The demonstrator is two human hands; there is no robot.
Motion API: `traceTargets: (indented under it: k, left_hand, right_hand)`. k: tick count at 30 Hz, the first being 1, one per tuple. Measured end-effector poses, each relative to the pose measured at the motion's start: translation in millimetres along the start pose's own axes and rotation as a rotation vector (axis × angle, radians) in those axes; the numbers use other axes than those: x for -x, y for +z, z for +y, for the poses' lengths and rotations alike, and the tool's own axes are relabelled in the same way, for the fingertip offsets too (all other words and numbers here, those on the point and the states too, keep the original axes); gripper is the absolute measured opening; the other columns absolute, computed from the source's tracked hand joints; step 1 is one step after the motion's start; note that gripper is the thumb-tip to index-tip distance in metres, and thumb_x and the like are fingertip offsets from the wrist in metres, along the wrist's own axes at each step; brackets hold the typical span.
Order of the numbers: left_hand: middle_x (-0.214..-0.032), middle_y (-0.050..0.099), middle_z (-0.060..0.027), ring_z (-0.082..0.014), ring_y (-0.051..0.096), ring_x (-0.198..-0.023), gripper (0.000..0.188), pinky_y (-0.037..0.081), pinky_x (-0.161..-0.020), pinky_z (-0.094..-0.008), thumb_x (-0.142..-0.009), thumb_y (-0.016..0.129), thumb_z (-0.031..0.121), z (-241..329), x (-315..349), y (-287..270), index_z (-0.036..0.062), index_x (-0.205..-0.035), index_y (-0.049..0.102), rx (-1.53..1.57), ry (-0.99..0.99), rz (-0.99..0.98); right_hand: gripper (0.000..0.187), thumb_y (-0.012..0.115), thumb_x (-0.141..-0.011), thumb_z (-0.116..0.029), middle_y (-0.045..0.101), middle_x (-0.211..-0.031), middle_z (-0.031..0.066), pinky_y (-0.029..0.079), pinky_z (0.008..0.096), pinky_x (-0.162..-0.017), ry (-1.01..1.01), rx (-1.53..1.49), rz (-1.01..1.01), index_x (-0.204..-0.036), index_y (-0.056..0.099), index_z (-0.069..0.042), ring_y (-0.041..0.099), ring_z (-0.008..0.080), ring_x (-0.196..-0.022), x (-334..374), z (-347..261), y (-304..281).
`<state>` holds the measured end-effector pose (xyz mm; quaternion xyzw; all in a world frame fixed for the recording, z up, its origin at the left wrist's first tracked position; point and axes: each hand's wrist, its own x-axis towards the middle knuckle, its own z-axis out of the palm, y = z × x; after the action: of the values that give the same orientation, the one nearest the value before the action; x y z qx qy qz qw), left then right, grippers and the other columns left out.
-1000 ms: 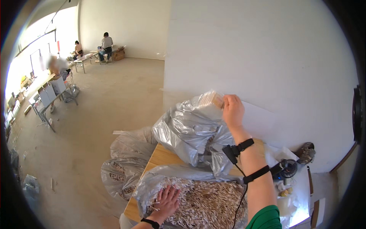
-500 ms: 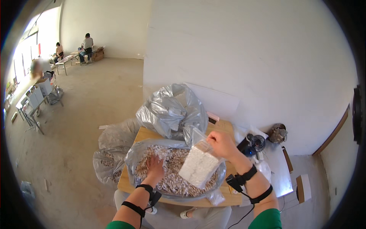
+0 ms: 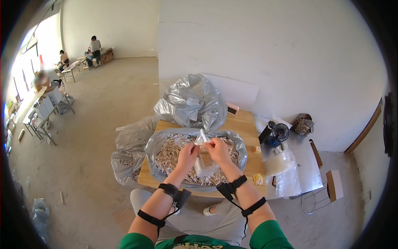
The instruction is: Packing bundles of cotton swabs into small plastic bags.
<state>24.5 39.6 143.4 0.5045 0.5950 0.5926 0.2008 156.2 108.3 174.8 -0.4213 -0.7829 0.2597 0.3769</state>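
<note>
My left hand (image 3: pixel 188 156) and my right hand (image 3: pixel 219 151) are side by side above the wooden table, both closed in a pinch at the top of a clear plastic bag (image 3: pixel 205 167). The bag's lower part is filled with something whitish, and a brown patch shows on its front; its top end sticks up between my fingers. It hangs over a heap of short pale sticks with white ends, like cotton swabs (image 3: pixel 171 150), lying in an opened grey plastic sack (image 3: pixel 151 146). My fingertips are partly hidden by the backs of my hands.
Behind the heap stands a bulging grey sack (image 3: pixel 182 101); another sack (image 3: pixel 134 135) slumps on the floor at left. On the right are a small black fan (image 3: pixel 280 132), clear plastic bags (image 3: pixel 288 178) and yellow pieces (image 3: pixel 257 179). People work at far-left tables (image 3: pixel 74 65).
My left hand has come out of the swab heap to the bag's top. My right hand has brought the bag left, toward the middle, and both now pinch it.
</note>
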Motion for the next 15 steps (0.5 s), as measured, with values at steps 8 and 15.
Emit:
traceTargets:
  k: [8, 15]
  left_hand:
    - [-0.073, 0.062, -0.0169, -0.0313, 0.061, -0.068, 0.037, 0.045, -0.059, -0.0388, -0.084, 0.058, 0.036, 15, -9, 1, -0.0005, -0.078, 0.059, -0.268, -0.122, -0.146]
    - [-0.067, 0.059, -0.0052, -0.0112, 0.053, -0.061, 0.025, 0.041, -0.055, -0.0268, -0.086, 0.058, 0.024, 3, -18, 5, -0.0004, -0.081, 0.063, -0.073, -0.241, -0.293]
  right_hand:
    - [0.018, 0.067, -0.080, -0.015, 0.064, -0.072, 0.0074, 0.046, 0.0281, -0.054, -0.026, -0.127, -0.089, -0.088, 0.061, -0.001, 0.058, 0.0138, -0.059, 18, -4, -4]
    - [0.020, 0.067, -0.081, -0.011, 0.061, -0.073, 0.0017, 0.043, 0.0217, -0.049, 0.069, -0.327, -0.205, -0.097, 0.059, -0.002, 0.055, 0.0068, -0.060, 21, 10, -8]
